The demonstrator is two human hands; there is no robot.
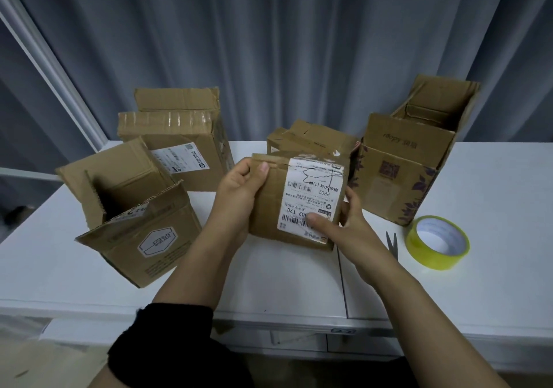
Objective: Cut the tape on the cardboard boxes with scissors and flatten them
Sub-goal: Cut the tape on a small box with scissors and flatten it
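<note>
A small cardboard box (pixel 270 205) with a white shipping label on its top is held up in the middle, just above the white table (pixel 269 268). My left hand (pixel 239 190) grips its left side, thumb on the top edge. My right hand (pixel 347 223) grips its right side, thumb lying across the label's near corner. The scissors (pixel 392 242) lie on the table to the right, only the blade tips showing past my right forearm.
An open box (pixel 134 223) sits tilted at the left, a taped box (pixel 176 145) behind it, another box (pixel 311 139) behind the held one, and a tall open box (pixel 410 160) at the right. A roll of yellow tape (pixel 437 242) lies at the right. Grey curtains hang behind.
</note>
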